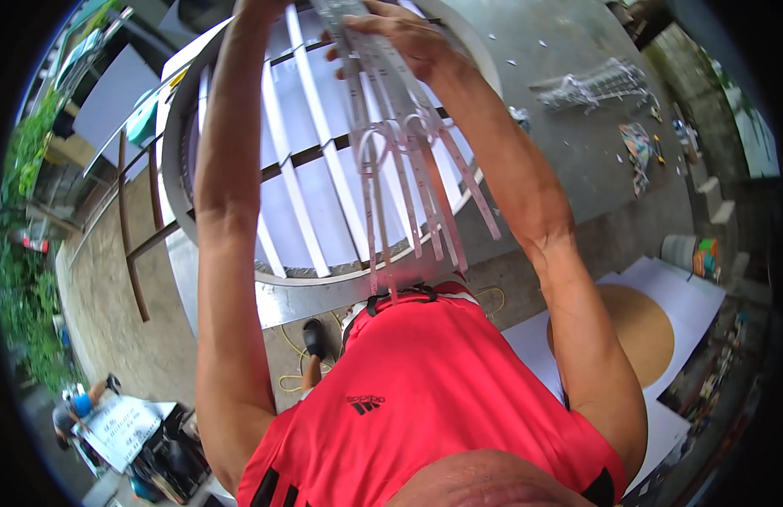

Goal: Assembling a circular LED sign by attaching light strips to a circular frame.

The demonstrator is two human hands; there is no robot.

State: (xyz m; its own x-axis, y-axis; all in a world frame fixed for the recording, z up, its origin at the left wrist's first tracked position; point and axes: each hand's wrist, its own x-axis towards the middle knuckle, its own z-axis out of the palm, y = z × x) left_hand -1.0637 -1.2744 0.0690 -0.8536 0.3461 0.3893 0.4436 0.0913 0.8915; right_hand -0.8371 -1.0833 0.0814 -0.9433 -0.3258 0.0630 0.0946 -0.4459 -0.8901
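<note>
My right hand (404, 38) is closed around a bundle of thin, pale strips (421, 160) with small marks along their length, possibly LED strips. Loops gather the bundle partway down, and its loose ends fan out toward my red shirt. My left hand (261, 7) is mostly cut off by the upper edge, so its fingers are hidden. Beneath the bundle lies a large round sign-like frame with a grey rim (179, 156). White bars (320, 106) run side by side across it, over dark crossbars (299, 160).
The frame rests on a grey metal table (569, 42). At right lie tangled clear strips (598, 84), crumpled plastic (636, 148) and a yellow-handled tool (659, 149). White sheets with a tan disc (641, 334) and a bucket (680, 251) are below. A yellow cord (288, 380) crosses the floor.
</note>
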